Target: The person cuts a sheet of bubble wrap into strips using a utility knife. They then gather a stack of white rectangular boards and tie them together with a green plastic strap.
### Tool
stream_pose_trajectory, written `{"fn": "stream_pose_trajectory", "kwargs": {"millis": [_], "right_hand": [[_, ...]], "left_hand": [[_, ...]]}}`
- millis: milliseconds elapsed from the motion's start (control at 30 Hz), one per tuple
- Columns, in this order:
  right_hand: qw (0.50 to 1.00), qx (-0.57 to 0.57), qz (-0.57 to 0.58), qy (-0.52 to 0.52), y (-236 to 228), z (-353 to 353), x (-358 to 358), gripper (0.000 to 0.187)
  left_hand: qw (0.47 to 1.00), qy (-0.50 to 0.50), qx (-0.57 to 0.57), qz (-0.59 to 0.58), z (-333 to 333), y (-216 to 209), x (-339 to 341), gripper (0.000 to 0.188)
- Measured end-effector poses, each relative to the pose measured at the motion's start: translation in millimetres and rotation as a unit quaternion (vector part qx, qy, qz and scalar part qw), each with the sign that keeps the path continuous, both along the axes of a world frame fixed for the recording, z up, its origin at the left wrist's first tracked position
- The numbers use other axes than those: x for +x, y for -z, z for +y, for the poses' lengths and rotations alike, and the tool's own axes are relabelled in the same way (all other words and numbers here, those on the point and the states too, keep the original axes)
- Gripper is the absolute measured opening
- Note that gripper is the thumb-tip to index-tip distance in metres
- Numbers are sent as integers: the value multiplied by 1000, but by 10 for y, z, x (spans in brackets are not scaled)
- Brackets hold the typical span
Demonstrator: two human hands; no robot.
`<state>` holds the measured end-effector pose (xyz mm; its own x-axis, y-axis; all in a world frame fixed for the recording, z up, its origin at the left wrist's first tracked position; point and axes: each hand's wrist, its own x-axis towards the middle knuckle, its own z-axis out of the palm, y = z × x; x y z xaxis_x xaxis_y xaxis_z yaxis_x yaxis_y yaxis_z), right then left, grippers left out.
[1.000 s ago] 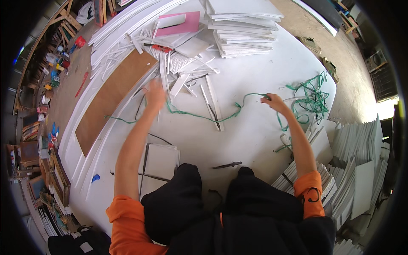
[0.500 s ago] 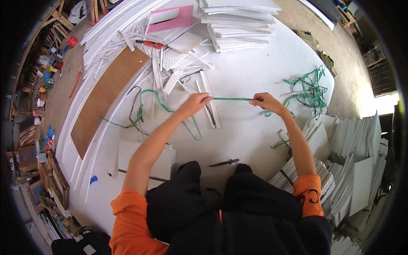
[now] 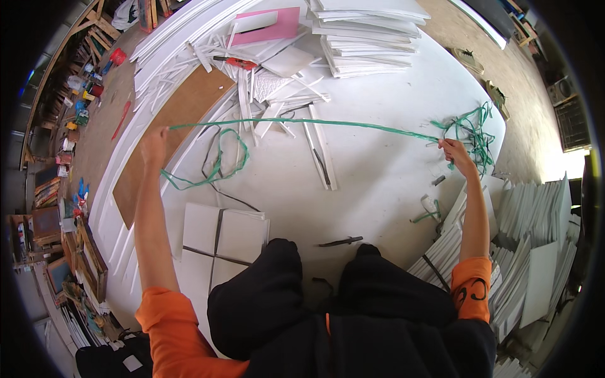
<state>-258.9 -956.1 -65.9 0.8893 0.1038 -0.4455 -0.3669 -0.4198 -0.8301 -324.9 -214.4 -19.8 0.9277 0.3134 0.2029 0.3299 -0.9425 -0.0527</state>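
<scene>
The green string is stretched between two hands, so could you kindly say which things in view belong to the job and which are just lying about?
In use:
green string, held by left hand and right hand
green tangle beside the right hand, probably

Seemingly just lying about:
brown board
pink sheet
red tool
black strip
shoes
</scene>
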Motion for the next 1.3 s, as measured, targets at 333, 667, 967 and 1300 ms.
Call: {"fn": "stream_pose_trajectory", "kwargs": {"millis": [333,667,967,1300], "right_hand": [[834,-540,-116,-18,737,390,-218,51],[804,-435,-317,-253,959,1316,-456,49],[925,-299,-187,-143,720,491,-183,44],[909,-214,-357,15,-960,570,1342,52]], "left_hand": [[977,165,96,-91,-1467,941,165,30],[913,400,60,47,-2225,1482,94,30],[887,451,-60,79,-1772,931,85,29],[883,279,-358,-117,-1789,-253,1461,36]]}}
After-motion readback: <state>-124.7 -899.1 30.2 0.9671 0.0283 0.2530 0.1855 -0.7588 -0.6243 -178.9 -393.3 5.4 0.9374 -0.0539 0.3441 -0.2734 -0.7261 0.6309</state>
